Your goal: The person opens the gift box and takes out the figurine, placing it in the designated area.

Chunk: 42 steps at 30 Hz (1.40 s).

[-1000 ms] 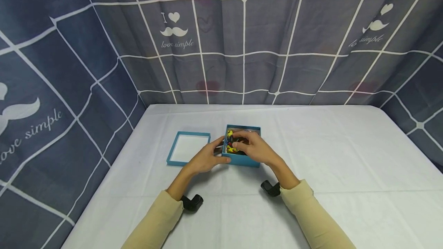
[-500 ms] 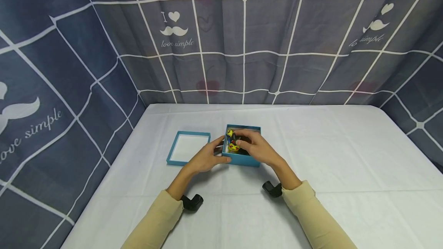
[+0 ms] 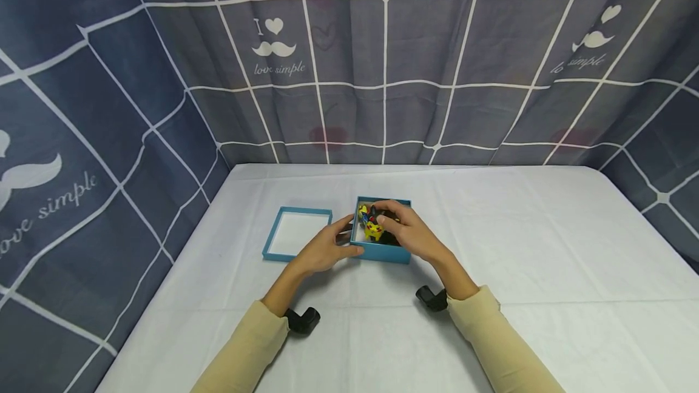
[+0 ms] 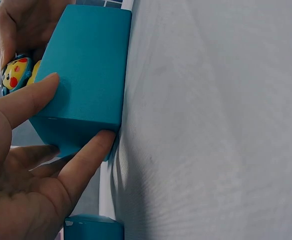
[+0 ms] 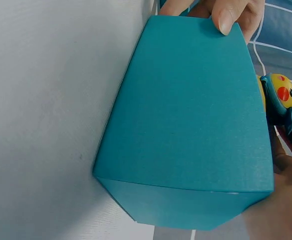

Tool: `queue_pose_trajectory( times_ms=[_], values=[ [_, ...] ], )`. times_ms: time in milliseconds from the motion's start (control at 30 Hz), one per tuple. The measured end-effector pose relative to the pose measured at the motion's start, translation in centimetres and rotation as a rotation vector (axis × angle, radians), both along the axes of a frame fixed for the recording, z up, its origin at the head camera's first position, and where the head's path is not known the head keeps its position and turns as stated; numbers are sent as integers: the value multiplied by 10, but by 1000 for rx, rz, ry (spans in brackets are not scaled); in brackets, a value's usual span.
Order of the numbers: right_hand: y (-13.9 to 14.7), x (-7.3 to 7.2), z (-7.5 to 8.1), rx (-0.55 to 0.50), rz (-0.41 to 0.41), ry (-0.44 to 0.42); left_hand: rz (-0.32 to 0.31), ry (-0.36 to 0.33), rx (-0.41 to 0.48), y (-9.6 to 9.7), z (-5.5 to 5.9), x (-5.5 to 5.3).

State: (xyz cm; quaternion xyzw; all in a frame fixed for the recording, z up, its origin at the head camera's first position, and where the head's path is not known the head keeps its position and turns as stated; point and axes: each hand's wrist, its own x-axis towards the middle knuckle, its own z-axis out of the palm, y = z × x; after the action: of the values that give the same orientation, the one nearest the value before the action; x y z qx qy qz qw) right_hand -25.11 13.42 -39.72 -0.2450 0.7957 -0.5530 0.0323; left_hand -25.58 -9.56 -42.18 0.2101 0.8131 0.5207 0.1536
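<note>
In the head view, a blue box (image 3: 379,253) without its lid stands mid-table, with several small toy figurines inside. My left hand (image 3: 324,251) holds its left front corner, the thumb on the front wall and fingers on the left side. My right hand (image 3: 408,230) reaches over the right of the opening, with its fingertips among the toys. In the right wrist view, a figurine (image 5: 284,97) with a yellow face, red cheeks and blue hood shows above the rim, gripped by that hand. A yellow figurine (image 3: 374,232) faces up by the thumb. The hand hides the box's right side.
The blue-rimmed box lid (image 3: 297,234), white inside, lies just left of the box. White cloth (image 3: 524,247) covers the table. A grey checked curtain (image 3: 349,65) hangs along the back and sides.
My right hand has shifted slightly right inside the box, and the yellow figurine has moved right and turned more face-up. The left hand and box have stayed put.
</note>
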Motion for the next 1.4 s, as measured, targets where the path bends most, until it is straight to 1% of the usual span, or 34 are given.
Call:
queue_pose_trajectory(
  times_ms=[133, 300, 400, 533, 567, 600, 733, 767, 800, 900, 1033, 1200, 1300, 1400],
  values=[
    [1, 0, 2, 0, 11, -3, 17, -6, 1, 0, 1, 0],
    [3, 3, 7, -30, 13, -15, 8, -12, 10, 1, 2, 1],
    [6, 5, 11, -43, 16, -8, 5, -21, 12, 2, 2, 3],
    [11, 6, 17, -36, 4, 10, -5, -41, 22, 2, 2, 3],
    [13, 7, 19, -32, -2, 18, -10, -48, 25, 2, 6, 5],
    [16, 8, 20, -26, -3, 30, -14, -50, 30, 2, 7, 5],
    [27, 10, 27, -3, -17, 63, -19, -45, 28, 2, 8, 6],
    [30, 10, 28, -2, -22, 68, -18, -40, 27, 2, 7, 6],
    [33, 10, 29, 1, -29, 69, -16, -33, 26, 1, 3, 4],
    [43, 9, 31, -2, -56, 67, -8, -30, 17, 1, 2, 3],
    [56, 7, 31, -4, -87, 71, -1, -25, 10, 1, 1, 2],
    [70, 6, 28, 8, -119, 85, -22, -24, 21, 1, 0, 0],
    [76, 5, 24, 11, -133, 76, -32, -30, 27, 1, 0, 0],
    [82, 4, 18, 9, -145, 64, -24, -30, 21, 0, 0, 0]
  ],
)
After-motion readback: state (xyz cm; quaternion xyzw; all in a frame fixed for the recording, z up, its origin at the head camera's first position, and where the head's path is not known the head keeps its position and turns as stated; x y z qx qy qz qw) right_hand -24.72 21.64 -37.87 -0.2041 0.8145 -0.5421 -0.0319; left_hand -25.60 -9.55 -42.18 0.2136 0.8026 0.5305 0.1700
